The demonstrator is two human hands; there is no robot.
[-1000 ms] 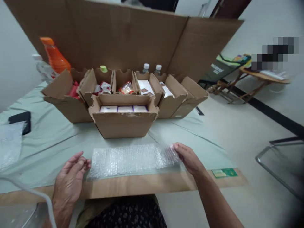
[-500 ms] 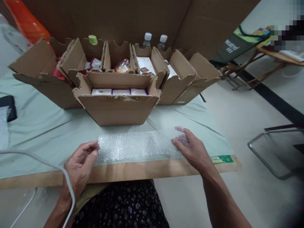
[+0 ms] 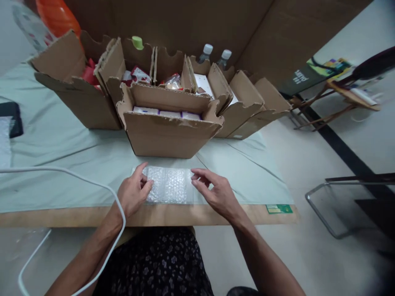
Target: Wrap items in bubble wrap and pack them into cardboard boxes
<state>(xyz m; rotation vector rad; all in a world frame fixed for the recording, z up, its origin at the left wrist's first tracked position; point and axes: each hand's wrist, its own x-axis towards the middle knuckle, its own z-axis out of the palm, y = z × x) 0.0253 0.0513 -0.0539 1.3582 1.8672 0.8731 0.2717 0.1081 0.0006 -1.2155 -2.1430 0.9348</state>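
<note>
Basically, bubble wrap (image 3: 175,185) lies flat on the pale green cloth (image 3: 77,158), near the table's wooden front edge (image 3: 188,214), between the two hands. Left hand (image 3: 135,192) is at its left end, fingers partly curled, thumb apart from forefinger and over the wrap; can't tell if it's pinching. Right hand (image 3: 216,191) is at the right end, fingers bent, thumb and forefinger tips at the edge; firm grip or just touching, can't tell. Just behind the wrap: front cardboard bin (image 3: 173,135) with white boxes (image 3: 169,114) inside. More cardboard bins in a row (image 3: 101,98) behind that, one with something red (image 3: 89,74) in it. White cable (image 3: 61,169) loops past the left forearm. Dark flat object (image 3: 14,119) at far left, partly cut off. Green card (image 3: 279,209) near the table's right front corner.
</note>
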